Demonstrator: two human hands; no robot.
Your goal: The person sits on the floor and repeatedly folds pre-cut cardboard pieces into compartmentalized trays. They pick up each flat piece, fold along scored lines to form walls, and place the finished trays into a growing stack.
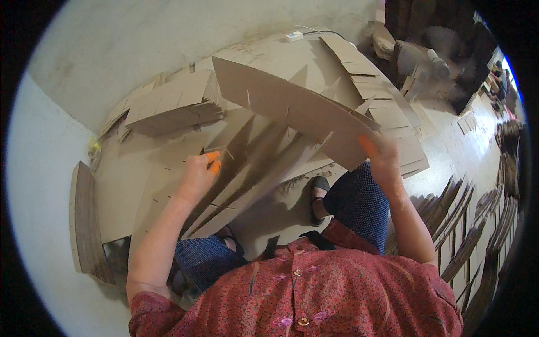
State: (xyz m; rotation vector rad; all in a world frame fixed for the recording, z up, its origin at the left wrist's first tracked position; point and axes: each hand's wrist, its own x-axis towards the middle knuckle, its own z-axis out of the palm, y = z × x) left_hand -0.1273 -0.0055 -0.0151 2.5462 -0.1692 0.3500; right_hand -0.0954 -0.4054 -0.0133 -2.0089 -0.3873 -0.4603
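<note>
My left hand [197,174], with orange fingertip covers, pinches the upper edge of a set of slotted cardboard divider strips [247,168] that fan out upright below me. My right hand [382,154], also with orange fingertip covers, grips the lower right edge of a long slotted cardboard strip [286,104] held tilted across the top of those dividers. The long strip has narrow cuts along its edge. My knees in dark blue dotted trousers and one black shoe [320,188] show beneath the cardboard.
Stacks of flat slotted cardboard lie at the left [168,106], behind [359,73] and by the wall [84,224]. Assembled divider grids stand at the right [471,224]. A white power strip [293,36] lies on the floor at the back. Other people sit far right.
</note>
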